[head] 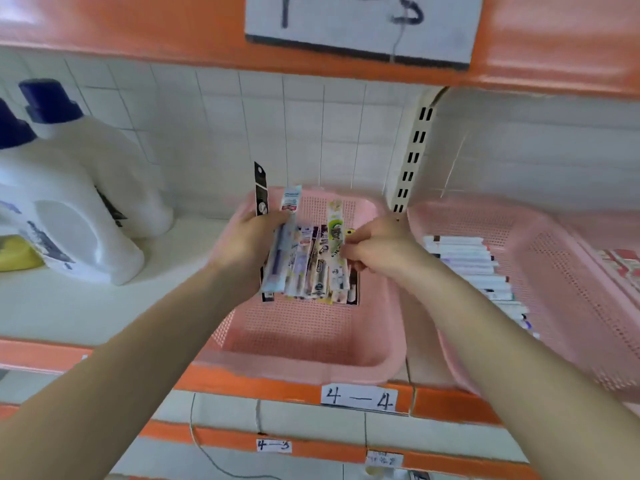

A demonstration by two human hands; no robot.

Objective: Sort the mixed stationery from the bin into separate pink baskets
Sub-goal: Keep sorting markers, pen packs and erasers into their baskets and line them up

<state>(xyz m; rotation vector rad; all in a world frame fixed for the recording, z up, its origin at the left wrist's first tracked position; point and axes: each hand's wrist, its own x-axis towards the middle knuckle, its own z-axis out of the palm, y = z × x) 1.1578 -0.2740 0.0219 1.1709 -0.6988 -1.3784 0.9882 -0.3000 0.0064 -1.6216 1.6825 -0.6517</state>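
Gripping fanned pen packs (309,263) in L hand (247,242) fingers, pink basket (311,365) below. Pinching green pack (335,233) w/ R hand (377,247) fingers.

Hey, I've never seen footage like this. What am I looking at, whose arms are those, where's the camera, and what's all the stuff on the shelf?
There is no machine here. This is one picture from a wide-angle camera worn on a person's head, looking forward and down, so the two bare arms are that person's own. The left hand holds a fan of pen packets above the middle pink basket, which stands on a white shelf. The right hand pinches the green-printed packet at the fan's right edge. A second pink basket to the right holds a row of white pens. To the left stand white bottles with dark blue caps. A handwritten label reading 4-4 sits on the orange shelf edge below.
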